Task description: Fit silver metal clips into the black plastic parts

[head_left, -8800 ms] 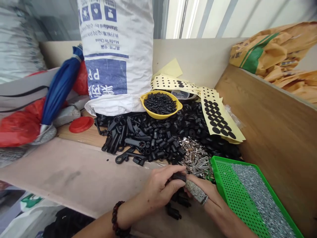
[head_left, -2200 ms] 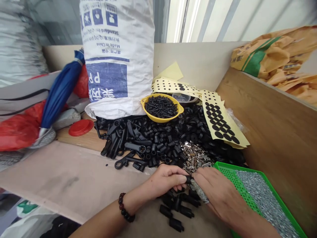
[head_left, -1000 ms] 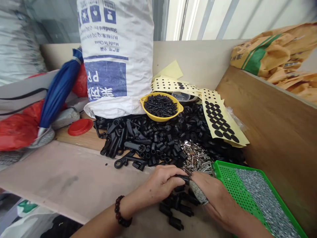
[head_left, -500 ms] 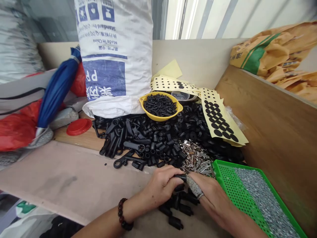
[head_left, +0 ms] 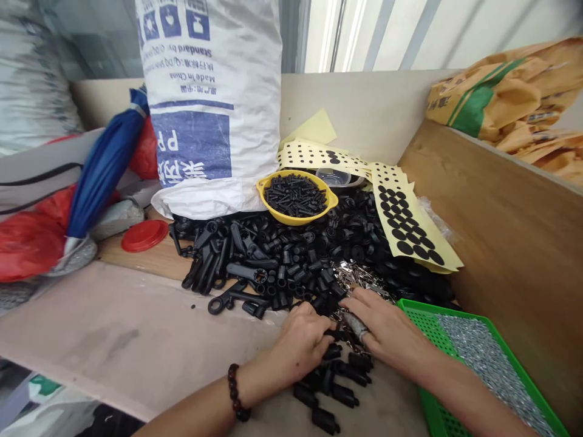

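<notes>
Right hand (head_left: 380,328) arches palm-down just left of the green tray (head_left: 430,325), forearm slanting across its edge and fingers bent over the metal clips (head_left: 357,274) — heaped off the tray's far left corner, probably for easy reach. Left hand (head_left: 300,340), farther left of the tray, curls knuckles-up above the black cylinders (head_left: 345,394) lying that side — whether either hand's fingers grip a piece, I cannot tell.

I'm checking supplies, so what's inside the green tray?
The green tray holds many small silvery pieces; its perforated floor shows beside them. The right forearm hides whatever lies beneath it.
</notes>
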A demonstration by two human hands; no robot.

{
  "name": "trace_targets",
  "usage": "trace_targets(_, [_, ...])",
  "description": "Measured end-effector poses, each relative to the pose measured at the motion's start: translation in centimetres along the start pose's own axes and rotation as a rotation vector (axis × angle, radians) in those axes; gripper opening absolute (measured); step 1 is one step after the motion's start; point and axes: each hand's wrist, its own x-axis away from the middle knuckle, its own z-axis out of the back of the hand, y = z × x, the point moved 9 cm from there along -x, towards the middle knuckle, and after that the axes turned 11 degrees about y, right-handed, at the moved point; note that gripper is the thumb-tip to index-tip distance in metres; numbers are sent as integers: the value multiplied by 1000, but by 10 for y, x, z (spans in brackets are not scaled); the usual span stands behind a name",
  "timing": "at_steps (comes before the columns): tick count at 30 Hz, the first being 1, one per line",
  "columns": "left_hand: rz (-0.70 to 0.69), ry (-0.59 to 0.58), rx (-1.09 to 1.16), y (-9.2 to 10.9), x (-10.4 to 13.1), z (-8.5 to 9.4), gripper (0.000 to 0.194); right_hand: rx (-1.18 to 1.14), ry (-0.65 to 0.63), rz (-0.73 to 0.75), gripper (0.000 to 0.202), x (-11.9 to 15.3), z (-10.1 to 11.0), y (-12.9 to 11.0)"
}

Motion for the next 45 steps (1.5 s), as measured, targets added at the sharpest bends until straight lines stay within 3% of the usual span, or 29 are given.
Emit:
trace_targets(5, [-51,24,53,1,-2,11,9,78,25,87,29,-11,-11,-14])
trace_targets(10, [15,101,85,-13,-7,29,14,144,65,125,24,-11,-13,-17])
trace_targets(14, [-11,29,-32,-11,-11,23,15,171,106,136,29,-15,-14,-15])
trace_targets(22, [-197,-114,-431,5,-17,-3,7,104,132,155,34,-13,-14,-15])
trace_targets(25, [-184,-133,-434,4,-21,-4,8,63,122,136,35,-11,-13,-12])
trace_targets(29, [-97,-97,-324,-5,-33,13,14,15,126,82,37,-13,-8,-9])
trace_targets(33, [-97,-95,-214,-10,-36,26,16,-22,108,70,30,-18,-9,-15])
trace_targets(39, [-124,-83,-359,-6,-25,19,16,-15,94,60,21,-23,-14,-18])
trace_targets(45, [-172,-139,-410,1,-25,7,5,-65,108,25,25,-18,-5,-10])
